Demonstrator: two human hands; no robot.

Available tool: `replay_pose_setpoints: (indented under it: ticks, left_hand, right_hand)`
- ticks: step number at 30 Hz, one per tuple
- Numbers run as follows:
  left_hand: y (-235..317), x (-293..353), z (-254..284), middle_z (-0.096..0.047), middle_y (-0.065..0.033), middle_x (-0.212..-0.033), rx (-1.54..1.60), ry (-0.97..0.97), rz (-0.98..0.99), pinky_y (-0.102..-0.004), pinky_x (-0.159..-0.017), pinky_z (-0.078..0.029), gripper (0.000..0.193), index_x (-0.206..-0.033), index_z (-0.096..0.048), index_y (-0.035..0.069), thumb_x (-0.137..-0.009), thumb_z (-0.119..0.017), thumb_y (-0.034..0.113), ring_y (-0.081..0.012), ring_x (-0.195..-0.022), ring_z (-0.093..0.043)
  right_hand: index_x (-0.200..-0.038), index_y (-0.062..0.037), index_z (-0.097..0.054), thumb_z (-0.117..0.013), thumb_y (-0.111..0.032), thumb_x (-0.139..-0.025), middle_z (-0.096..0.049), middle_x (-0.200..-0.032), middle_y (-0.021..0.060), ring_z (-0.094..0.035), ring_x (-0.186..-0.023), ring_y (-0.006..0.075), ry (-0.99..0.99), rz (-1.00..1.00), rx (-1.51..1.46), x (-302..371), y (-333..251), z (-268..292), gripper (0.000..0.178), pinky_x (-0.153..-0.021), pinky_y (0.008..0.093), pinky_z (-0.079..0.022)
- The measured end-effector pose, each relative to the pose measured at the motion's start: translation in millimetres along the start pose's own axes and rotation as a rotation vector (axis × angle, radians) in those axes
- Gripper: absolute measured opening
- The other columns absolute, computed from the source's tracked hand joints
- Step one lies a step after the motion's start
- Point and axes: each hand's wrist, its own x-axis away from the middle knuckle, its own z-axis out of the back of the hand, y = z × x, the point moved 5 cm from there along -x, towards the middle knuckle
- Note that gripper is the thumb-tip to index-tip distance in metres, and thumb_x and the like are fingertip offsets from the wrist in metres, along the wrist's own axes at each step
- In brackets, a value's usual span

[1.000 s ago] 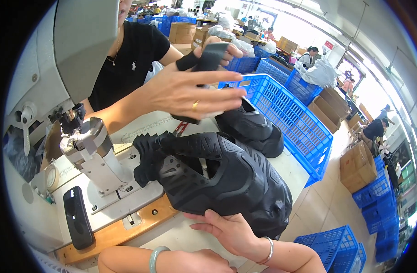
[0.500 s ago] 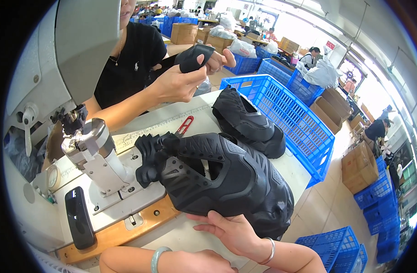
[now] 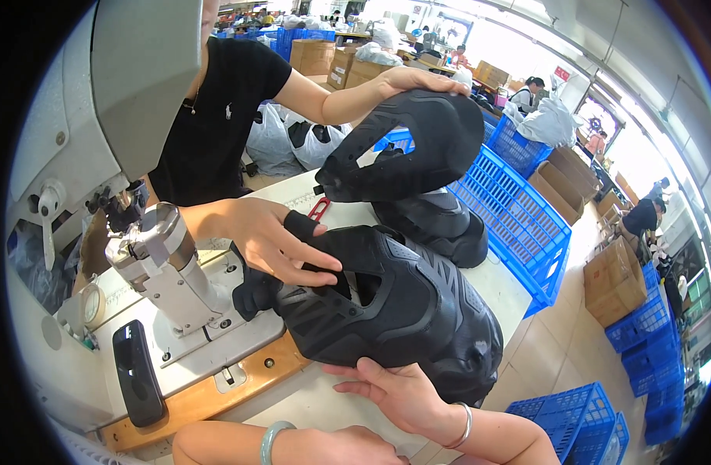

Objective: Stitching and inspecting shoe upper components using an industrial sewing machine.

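Note:
My right hand (image 3: 406, 395), with a silver bracelet, has its fingers apart beside the near edge of a stack of black shoe uppers (image 3: 417, 310). Its thumb lies at that edge; whether it touches I cannot tell. My left hand (image 3: 352, 446), below a pale green bangle, rests low at the bottom edge with its fingers hidden. Across the table a co-worker's hand (image 3: 270, 240), a black wrap on one finger, reaches over the stack. That person's other hand (image 3: 425, 81) holds up a single black upper (image 3: 425, 143). More black uppers (image 3: 433, 217) lie behind the stack.
An industrial sewing machine (image 3: 162, 256) stands at the left, a black phone (image 3: 138, 372) in front of it. Red-handled snips (image 3: 319, 209) lie on the table. A blue crate (image 3: 518, 232) adjoins the table's right side; other blue crates (image 3: 565, 418) stand lower right.
The co-worker's hands have parted: one has come down over the near stack, the other now raises a black upper above the far uppers. My own hands have barely moved.

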Motion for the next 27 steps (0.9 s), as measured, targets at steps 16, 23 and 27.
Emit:
replay_pose_setpoints:
  ticks: [16, 23, 27]
  left_hand:
    - [0.8, 1.1, 1.8, -0.064, -0.0180, -0.074, -0.007, 0.049, -0.002, -0.0418, -0.065, -0.051, 0.033, -0.082, -0.063, -0.001, -0.076, -0.069, 0.030, -0.0351, -0.072, -0.064]
    - [1.6, 1.5, 3.7, -0.064, -0.0188, -0.073, -0.007, 0.048, 0.007, -0.0422, -0.064, -0.051, 0.034, -0.082, -0.062, -0.002, -0.076, -0.070, 0.030, -0.0357, -0.071, -0.064]
    - [2.1, 1.1, 3.7, -0.064, -0.0190, -0.073, -0.008, 0.038, 0.014, -0.0421, -0.064, -0.052, 0.034, -0.082, -0.062, -0.002, -0.076, -0.070, 0.031, -0.0356, -0.071, -0.064]
  right_hand:
    - [-0.096, 0.0113, -0.061, -0.046, -0.012, -0.099, -0.057, -0.116, 0.0180, -0.051, -0.120, 0.0342, 0.027, -0.033, -0.019, -0.8, -1.7, -0.5, 0.028, -0.093, 0.0406, -0.050]
    - [-0.103, 0.0126, -0.060, -0.044, -0.012, -0.099, -0.054, -0.124, 0.0211, -0.051, -0.121, 0.0349, 0.028, -0.043, -0.002, -1.7, -1.0, 1.4, 0.030, -0.093, 0.0410, -0.050]
    - [-0.107, 0.0122, -0.058, -0.045, -0.012, -0.099, -0.053, -0.126, 0.0198, -0.051, -0.121, 0.0351, 0.019, -0.036, -0.008, -1.5, -1.1, 1.1, 0.029, -0.092, 0.0411, -0.050]
